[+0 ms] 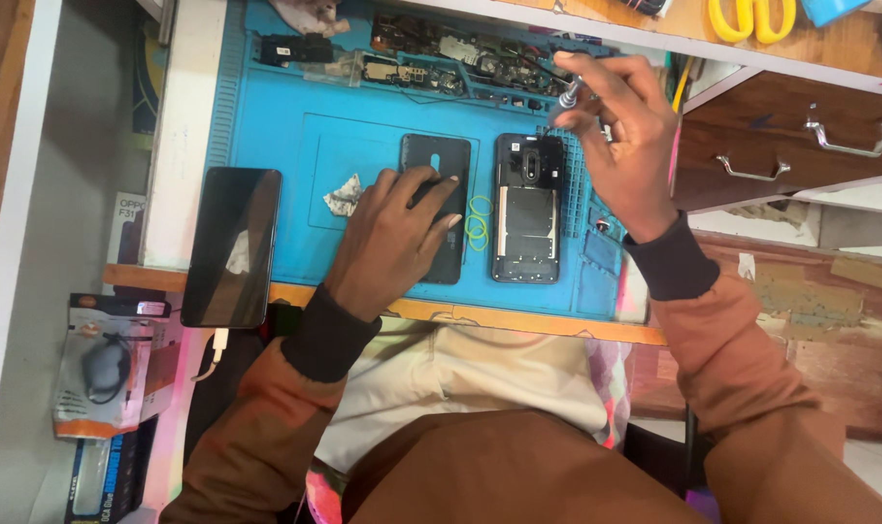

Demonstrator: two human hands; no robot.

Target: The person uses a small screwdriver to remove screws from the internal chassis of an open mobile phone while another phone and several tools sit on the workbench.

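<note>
A glossy black smartphone (231, 246) lies at the left, half off the blue silicone work mat (266, 126). Yellow-handled scissors (750, 17) sit far right; brown wooden drawers (800, 146) right.

Bright, even daylight over the blue work mat (363, 146), with soft, short shadows only. Faint glare on the glossy black phone screen (232, 243) at the left. Slight blur on the raised right hand (620, 146); mild wide-angle bending toward the edges.

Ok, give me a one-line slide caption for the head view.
Left hand rests on a dark phone back cover while the right hand holds a small metal screwdriver above an opened black phone.
</note>
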